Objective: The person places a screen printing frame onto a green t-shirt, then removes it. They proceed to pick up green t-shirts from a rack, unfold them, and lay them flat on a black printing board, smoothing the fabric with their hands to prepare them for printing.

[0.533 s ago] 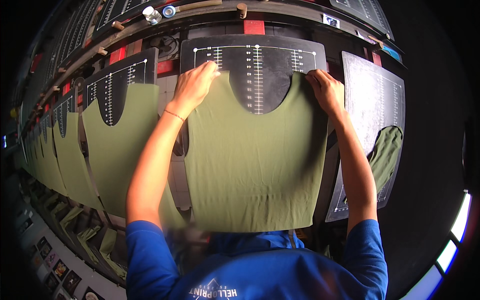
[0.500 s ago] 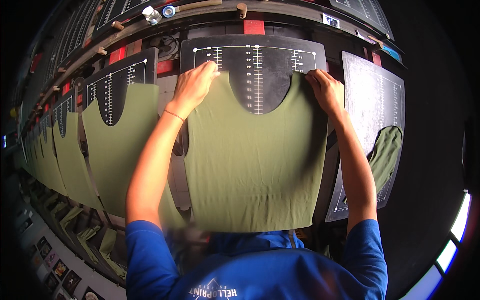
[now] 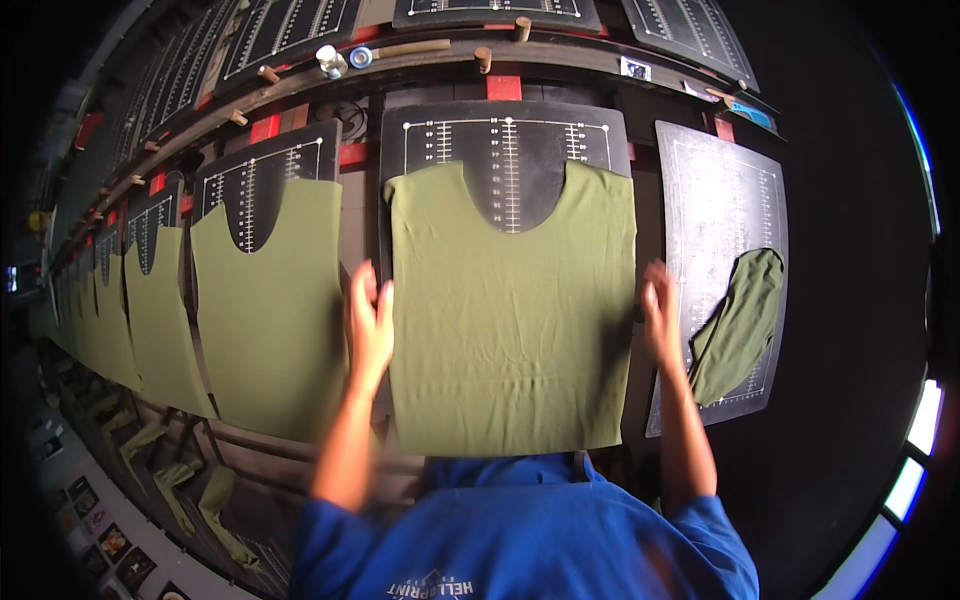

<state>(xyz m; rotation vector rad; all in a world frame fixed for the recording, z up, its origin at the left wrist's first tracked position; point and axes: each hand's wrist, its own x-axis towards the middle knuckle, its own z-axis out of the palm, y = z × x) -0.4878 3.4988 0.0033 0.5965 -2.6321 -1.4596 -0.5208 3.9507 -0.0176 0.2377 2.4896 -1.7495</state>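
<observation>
An olive-green shirt panel [image 3: 510, 320] lies over a black board [image 3: 470, 130] with white ruler marks, its scooped neckline facing away from me. Faint wrinkles cross the lower part of the cloth. Beside its left edge is my left hand [image 3: 371, 325], thumb apart from the fingers and nothing in it. My right hand [image 3: 660, 312] is at the right edge, slightly blurred, its fingers stretched out and empty. Whether either hand brushes the side of the cloth I cannot tell.
On the right, a shiny board [image 3: 715, 200] carries a bunched green cloth [image 3: 740, 325]. More boards with green panels [image 3: 275, 320] run off to the left. Behind, a dark rail [image 3: 420, 70] holds wooden pegs, a small jar [image 3: 331, 62] and a tape roll [image 3: 361, 57].
Both hands have let go of the panel's shoulder corners and come back toward me, down along its two sides. The panel now rests on the board, with both shoulders laid down.
</observation>
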